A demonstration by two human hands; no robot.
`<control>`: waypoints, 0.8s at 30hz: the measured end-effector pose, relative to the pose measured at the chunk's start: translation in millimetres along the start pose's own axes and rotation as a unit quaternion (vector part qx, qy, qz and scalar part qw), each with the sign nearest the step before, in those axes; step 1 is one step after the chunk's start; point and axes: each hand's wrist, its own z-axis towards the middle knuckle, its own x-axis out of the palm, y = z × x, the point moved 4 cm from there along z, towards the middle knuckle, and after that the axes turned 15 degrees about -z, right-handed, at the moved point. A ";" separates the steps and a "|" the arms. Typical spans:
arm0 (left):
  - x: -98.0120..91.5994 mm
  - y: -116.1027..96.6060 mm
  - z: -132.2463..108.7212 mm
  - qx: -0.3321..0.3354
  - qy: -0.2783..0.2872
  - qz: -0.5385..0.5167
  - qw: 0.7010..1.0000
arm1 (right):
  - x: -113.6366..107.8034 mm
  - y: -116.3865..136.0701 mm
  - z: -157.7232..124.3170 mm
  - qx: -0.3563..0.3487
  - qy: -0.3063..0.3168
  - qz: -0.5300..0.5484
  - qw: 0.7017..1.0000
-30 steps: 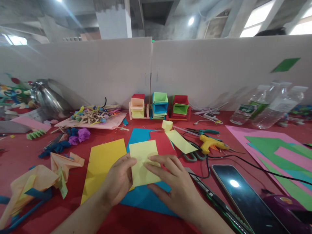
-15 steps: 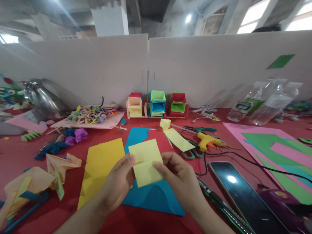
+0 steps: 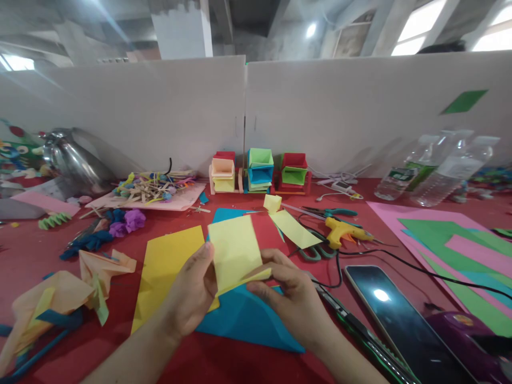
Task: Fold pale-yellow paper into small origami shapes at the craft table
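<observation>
Both my hands hold a pale yellow paper sheet (image 3: 234, 250) just above the red table (image 3: 60, 330). My left hand (image 3: 192, 296) pinches its left edge with thumb and fingers. My right hand (image 3: 294, 304) grips the lower right corner, where the bottom part of the sheet is bent toward me. Under the hands lie a blue sheet (image 3: 244, 320) and a deeper yellow sheet (image 3: 164, 272).
Scissors (image 3: 316, 250), a yellow glue gun (image 3: 344, 232) with its black cord, a utility knife (image 3: 360, 336) and a phone (image 3: 400, 320) lie to the right. Coloured sheets (image 3: 452, 240) and two bottles (image 3: 436, 170) sit far right. Folded paper boxes (image 3: 260, 170) stand at the partition; crumpled paper (image 3: 60, 298) lies left.
The yellow sheet was lifted off the table between both hands and tilted up; its lower part now bends toward me. My right hand slid from on top of it to its lower right corner.
</observation>
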 end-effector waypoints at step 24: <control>3.9 8.6 -4.4 -0.035 0.079 0.099 0.991 | -5.1 -3.8 1.3 0.000 -0.048 0.015 0.999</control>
